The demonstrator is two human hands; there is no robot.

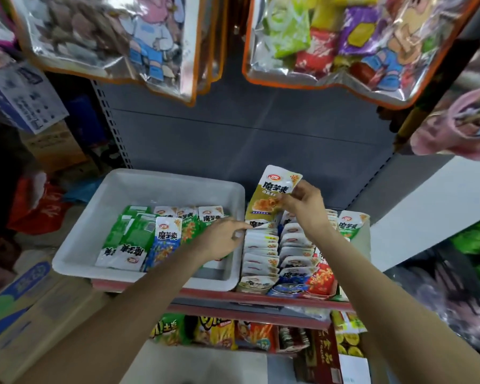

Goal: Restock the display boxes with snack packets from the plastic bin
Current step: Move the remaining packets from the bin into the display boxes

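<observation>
- Packets all read 魔芋爽, with a small red logo I can't make out.
- White plastic bin [161, 189] sits on a red-edged shelf [261, 296]; the display boxes [283, 261] are just right of the bin.
- My right hand [305, 206] pinches an olive packet [272, 195] above the boxes.
- My left hand [222, 239], fingers mostly straight, touches the packet tops by the bin's right wall.
</observation>
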